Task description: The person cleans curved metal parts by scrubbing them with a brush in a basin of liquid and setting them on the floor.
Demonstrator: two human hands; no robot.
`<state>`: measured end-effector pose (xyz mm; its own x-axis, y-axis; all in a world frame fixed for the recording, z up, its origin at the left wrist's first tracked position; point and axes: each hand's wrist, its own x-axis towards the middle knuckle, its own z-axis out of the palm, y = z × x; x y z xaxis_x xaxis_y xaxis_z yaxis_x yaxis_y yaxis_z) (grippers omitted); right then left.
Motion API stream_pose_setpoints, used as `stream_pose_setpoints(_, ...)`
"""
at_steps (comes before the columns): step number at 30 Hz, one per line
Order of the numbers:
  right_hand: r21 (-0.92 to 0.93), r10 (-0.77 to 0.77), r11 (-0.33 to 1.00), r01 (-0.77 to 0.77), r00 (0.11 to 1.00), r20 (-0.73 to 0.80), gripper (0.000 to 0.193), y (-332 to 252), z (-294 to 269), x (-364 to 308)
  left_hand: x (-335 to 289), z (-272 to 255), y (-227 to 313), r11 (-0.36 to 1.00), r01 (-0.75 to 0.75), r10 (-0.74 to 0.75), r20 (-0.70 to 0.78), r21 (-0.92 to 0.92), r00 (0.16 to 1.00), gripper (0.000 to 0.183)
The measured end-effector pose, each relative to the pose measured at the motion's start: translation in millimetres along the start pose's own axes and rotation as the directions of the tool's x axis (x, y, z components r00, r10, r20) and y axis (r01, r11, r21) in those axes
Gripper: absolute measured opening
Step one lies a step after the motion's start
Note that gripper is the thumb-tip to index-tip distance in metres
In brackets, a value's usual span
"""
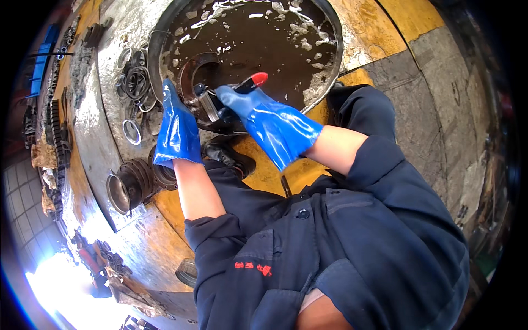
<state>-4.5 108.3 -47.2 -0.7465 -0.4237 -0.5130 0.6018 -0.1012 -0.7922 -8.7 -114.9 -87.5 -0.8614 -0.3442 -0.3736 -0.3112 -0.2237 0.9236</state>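
Note:
A rusty brown metal ring (188,77) stands tilted at the near left of a round tub of dark, foamy liquid (258,49). My left hand (179,124), in a blue rubber glove, holds the ring's left side by the tub's rim; part of its grip is hidden. In my right hand (250,107), gloved alike, is a black hand tool with a red end (259,79). A silver cylindrical part (209,107) shows beside the fingers, close to the ring's lower inside. The tool's exact kind cannot be made out.
Left of the tub lie several loose rings (137,82) and a pale ring (131,132). Flanged metal cylinders (129,187) stand nearer to me, by my shoe (231,157). A chain-like row of metal parts (56,132) runs along the far left. Grey sheets (440,88) cover the right floor.

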Motion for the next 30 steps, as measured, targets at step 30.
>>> stream_pose_setpoints(30,-0.754,-0.446,-0.307,0.580,0.612,0.653,0.039,-56.7,-29.3,60.8,-30.0,-6.5,8.4,0.999,-0.004,0.007,-0.089,0.040,0.996,0.080)
